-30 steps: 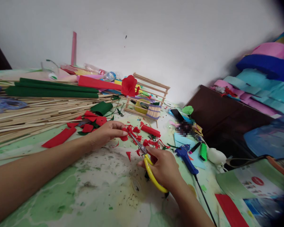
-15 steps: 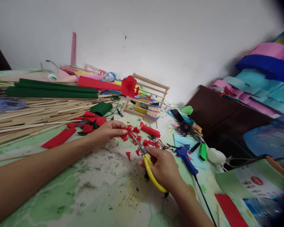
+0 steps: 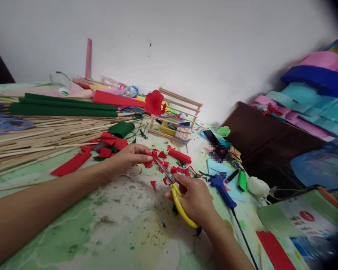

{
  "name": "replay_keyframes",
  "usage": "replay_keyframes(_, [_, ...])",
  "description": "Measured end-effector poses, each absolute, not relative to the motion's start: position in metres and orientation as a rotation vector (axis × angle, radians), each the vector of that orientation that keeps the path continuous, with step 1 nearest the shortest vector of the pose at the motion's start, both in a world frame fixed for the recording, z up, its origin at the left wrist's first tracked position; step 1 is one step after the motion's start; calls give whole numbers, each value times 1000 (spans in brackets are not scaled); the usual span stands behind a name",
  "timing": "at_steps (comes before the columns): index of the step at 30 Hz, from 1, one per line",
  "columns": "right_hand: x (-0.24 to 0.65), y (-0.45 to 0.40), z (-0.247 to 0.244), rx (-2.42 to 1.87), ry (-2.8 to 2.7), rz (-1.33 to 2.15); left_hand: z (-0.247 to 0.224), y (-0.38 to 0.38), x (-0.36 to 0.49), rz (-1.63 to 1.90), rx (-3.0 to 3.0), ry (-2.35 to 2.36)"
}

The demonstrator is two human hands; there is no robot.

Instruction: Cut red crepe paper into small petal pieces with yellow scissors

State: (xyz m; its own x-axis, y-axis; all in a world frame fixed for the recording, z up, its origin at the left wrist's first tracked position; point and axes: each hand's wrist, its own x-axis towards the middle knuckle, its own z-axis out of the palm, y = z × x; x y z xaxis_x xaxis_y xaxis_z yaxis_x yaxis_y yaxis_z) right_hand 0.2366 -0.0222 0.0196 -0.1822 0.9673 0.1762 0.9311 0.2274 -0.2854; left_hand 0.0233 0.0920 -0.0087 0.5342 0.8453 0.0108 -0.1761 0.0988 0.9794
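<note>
Near the centre of the frame, the left hand (image 3: 136, 155) pinches a small red paper piece (image 3: 148, 163), and the right hand (image 3: 195, 197) grips the yellow-handled scissors (image 3: 174, 189), their tips at the paper. A neat cut would likely call for the edge held taut — the left hand clear of the blades — and short snips, without catching the loose red scraps (image 3: 162, 154) on the worktop (image 3: 109, 225).

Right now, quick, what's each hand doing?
Left hand: closed, pinching a small red scrap.
Right hand: closed around the yellow handles of the scissors.
</note>
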Motion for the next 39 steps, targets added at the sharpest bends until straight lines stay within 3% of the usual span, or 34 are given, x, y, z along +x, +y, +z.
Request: replay_keyframes(39, [238, -23, 19, -1758, -2164, 293, -11, 91, 23, 786, 1313, 611])
